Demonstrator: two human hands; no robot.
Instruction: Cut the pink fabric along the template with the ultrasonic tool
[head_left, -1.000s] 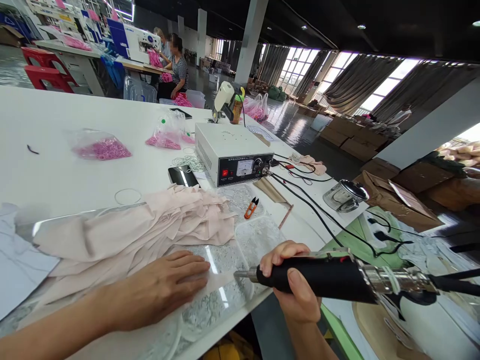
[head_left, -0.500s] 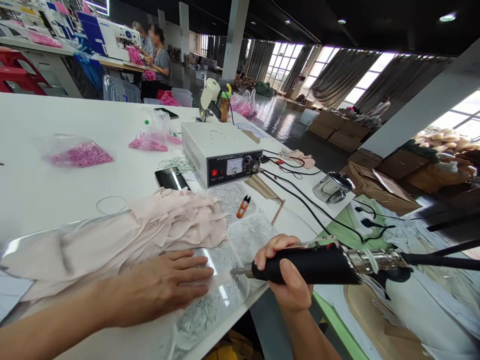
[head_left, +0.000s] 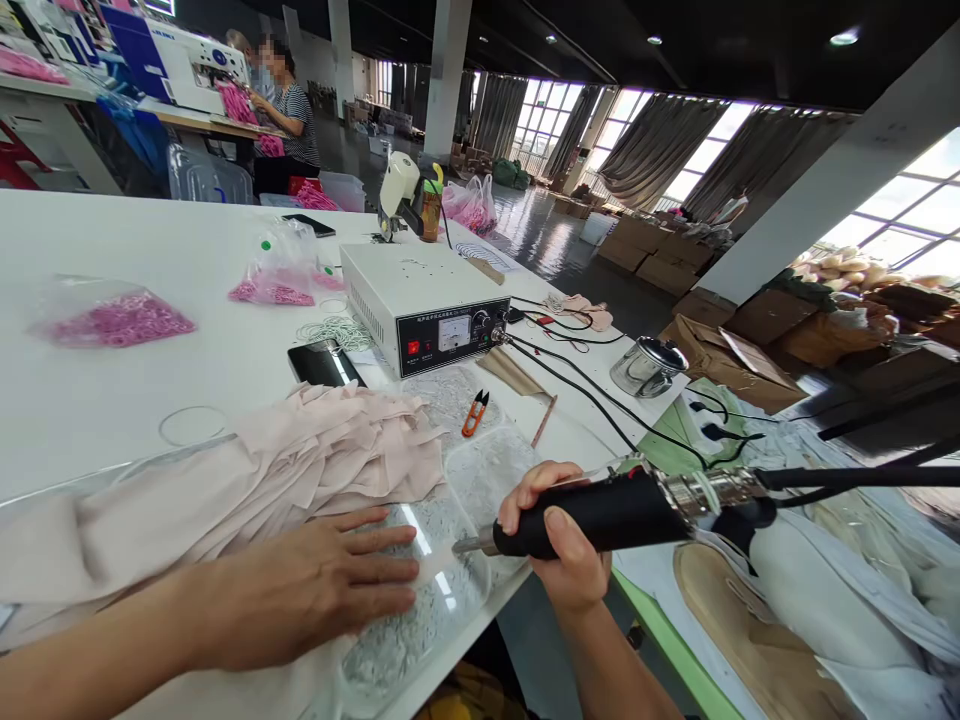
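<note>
R hand point(head_left: 562, 560) is gripping the tool point(head_left: 600, 530) by its black body, fingers wrapping over the far side & thumb lying along the near side, so grip is closed round it. Tool is slanting, metal tip point(head_left: 472, 543) pointing L & sitting low over the mat point(head_left: 397, 640), just beyond the L fingertips; can't tell if it's actually touching. Tool's cable point(head_left: 825, 478) is running off R. L hand point(head_left: 322, 585) is lying palm down, fingers a bit spread, pinching nothing, pressing on thin pale cloth point(head_left: 431, 568), which is poking out past the fingers twd the tip, btwn both hands. Pile point(head_left: 337, 450) of same-coloured strips is lying just beyond L hand, stretching off L. Snips point(head_left: 475, 413), orange w/ dark blades, are lying R of pile, pointing away. Further back on the white table point(head_left: 67, 230) the power box point(head_left: 420, 310) is standing w/ red switch & dial facing near side, black leads point(head_left: 577, 390) coming from its R end. Phone point(head_left: 322, 363) & pale string point(head_left: 330, 332) are lying L of box; two bags w/ pink bits, one mid point(head_left: 271, 285), one far L point(head_left: 120, 318). Lidded jar point(head_left: 649, 365) is standing nr table's R edge. Cutter point(head_left: 400, 195) & bottle point(head_left: 431, 210) are standing behind box. Far L, a co-worker point(head_left: 296, 125) in stripes is sitting at a sewing machine point(head_left: 184, 65), pink stuff hanging by it
</note>
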